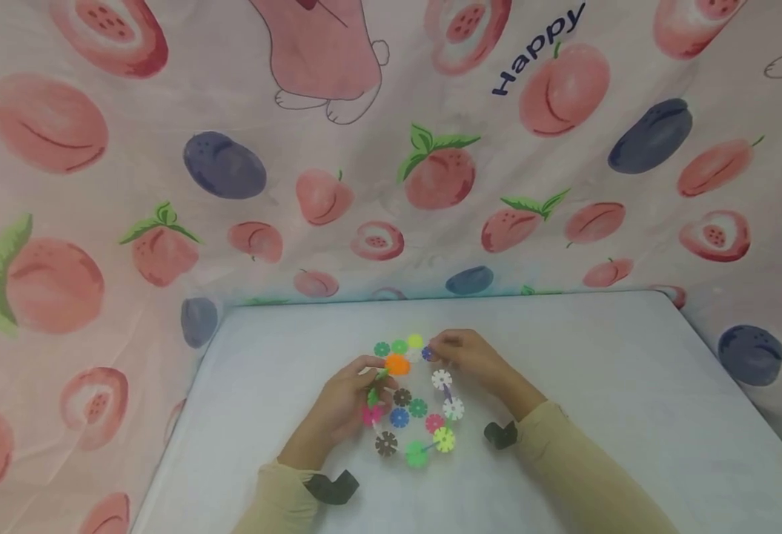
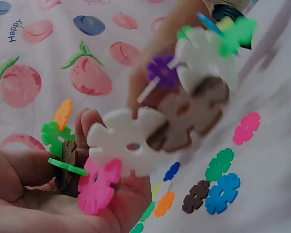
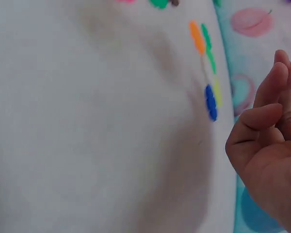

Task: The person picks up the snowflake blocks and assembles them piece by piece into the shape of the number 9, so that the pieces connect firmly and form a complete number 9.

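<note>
My left hand [image 1: 344, 397] holds a chain of interlocking snowflake discs [image 2: 99, 184], its fingers curled round the green, brown and pink end. From there the chain curves through white, brown, green and yellow discs, then up to a purple disc [image 2: 162, 71] between white ones. My right hand [image 1: 467, 356] hovers by the chain's other end, beyond the white disc [image 1: 441, 379]. Its thumb and fingers are drawn together; whether they pinch a disc is hidden. A loose blue disc [image 3: 211, 103] lies on the table, apart from the fingers in the right wrist view.
Loose green, yellow and orange discs lie in a group at the back with the blue one. Brown [image 2: 196, 196], light-blue [image 2: 223, 194], green [image 2: 219, 165] and pink [image 2: 246, 128] discs lie below the chain on the white table [image 1: 597, 386]. Fruit-print cloth [image 1: 377, 163] stands behind.
</note>
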The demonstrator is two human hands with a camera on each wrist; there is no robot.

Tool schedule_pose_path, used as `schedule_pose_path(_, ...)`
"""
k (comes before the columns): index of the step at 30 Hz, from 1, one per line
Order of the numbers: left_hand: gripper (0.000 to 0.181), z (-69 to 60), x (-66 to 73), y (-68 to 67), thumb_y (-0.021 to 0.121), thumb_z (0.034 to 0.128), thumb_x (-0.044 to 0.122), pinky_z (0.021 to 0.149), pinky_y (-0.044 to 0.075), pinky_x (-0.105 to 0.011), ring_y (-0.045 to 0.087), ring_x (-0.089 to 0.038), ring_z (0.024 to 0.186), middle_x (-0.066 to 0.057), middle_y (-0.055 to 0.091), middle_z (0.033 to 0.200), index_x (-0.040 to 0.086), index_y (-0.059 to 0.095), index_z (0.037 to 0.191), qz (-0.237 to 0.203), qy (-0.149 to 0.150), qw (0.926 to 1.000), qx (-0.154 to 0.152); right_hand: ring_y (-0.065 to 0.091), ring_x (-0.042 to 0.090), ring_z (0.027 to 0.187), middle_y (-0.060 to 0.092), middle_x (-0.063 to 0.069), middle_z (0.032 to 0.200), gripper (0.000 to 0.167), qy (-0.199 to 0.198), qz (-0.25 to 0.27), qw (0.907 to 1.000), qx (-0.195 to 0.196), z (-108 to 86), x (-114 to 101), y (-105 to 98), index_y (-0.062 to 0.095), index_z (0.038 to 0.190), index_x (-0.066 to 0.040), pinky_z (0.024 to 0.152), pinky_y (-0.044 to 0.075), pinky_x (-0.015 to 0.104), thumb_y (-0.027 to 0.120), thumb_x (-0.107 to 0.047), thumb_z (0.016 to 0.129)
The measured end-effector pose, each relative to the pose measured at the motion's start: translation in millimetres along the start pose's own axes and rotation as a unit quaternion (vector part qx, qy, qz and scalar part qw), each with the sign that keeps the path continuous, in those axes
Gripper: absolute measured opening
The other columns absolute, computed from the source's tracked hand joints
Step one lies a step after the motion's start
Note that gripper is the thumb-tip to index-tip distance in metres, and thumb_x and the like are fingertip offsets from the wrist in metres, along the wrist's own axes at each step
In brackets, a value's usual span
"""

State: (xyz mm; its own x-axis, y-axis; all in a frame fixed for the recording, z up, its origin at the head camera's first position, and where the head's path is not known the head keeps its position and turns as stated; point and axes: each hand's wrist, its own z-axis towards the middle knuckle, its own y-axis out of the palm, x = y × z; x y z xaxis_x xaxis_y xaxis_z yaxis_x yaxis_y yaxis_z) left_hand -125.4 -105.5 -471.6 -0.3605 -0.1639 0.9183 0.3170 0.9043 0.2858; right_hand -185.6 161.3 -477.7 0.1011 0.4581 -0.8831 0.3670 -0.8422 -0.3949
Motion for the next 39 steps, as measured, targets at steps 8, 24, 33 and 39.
schedule_pose_path(8,0.024,-0.2,1.7,-1.6,0.039,0.1077,0.012,0.082,0.056,-0.027,0.062,-0.019,0.09,-0.006,0.069,0.096,0.011,0.055,0.125,-0.058,0.0,0.9983,-0.001,0.06,0.023,0.123,0.072,-0.006,0.119,0.017,-0.004,-0.115,0.9929,-0.031,-1.8,15,12,0.078,0.105,-0.027,0.112,0.044,0.053,0.072,-0.017,0.092)
schedule_pose_path(24,0.041,4.5,2.7,-0.2,0.036,0.1083,0.017,0.068,0.053,-0.029,0.049,-0.015,0.069,-0.01,0.06,0.106,0.024,0.05,0.146,-0.029,-0.005,0.9995,-0.006,0.063,0.015,0.107,0.071,-0.013,0.104,0.022,-0.095,-0.228,0.9613,-0.122,-13.6,1,34,0.074,0.1,-0.025,0.101,0.05,0.046,0.085,-0.021,0.081)
schedule_pose_path(33,0.041,3.9,0.1,-1.6,0.038,0.1077,0.016,0.066,0.049,-0.026,0.046,-0.013,0.067,-0.007,0.06,0.103,0.019,0.048,0.147,-0.019,-0.003,0.9998,-0.001,0.064,0.016,0.106,0.071,-0.009,0.105,0.017,-0.039,-0.18,0.9828,-0.017,-1.5,22,19,0.073,0.098,-0.028,0.102,0.052,0.047,0.083,-0.024,0.085)
schedule_pose_path(39,0.042,2.3,2.8,-0.9,0.04,0.1066,0.017,0.065,0.048,-0.026,0.044,-0.014,0.067,-0.007,0.058,0.103,0.019,0.048,0.148,-0.011,-0.005,0.9999,0.005,0.061,0.019,0.103,0.068,-0.005,0.106,0.021,0.016,-0.14,0.99,0.001,0.8,21,9,0.075,0.102,-0.032,0.091,0.054,0.042,0.082,-0.024,0.085)
